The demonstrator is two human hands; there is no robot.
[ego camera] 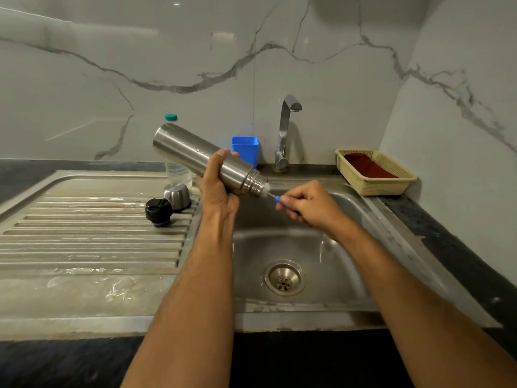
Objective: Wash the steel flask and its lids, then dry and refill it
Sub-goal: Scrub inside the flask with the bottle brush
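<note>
Gripping steel flask [193, 154], left hand [216, 186], apparently unbranded

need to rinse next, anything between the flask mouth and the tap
Nothing visible does. The flask, gripped by the left hand, has only the brush in its mouth; the tap stands behind.

Two forearms came up from the bottom edge, both bare all the way to where the view cut them off, no sleeve on either one. Fine dark hair showed along both. The left hand [216, 189] wore no ring, no watch, no band at the wrist, and its nails were short. The right hand [309, 205] was just as plain: no glove, no jewellery, wrist uncovered.
</note>
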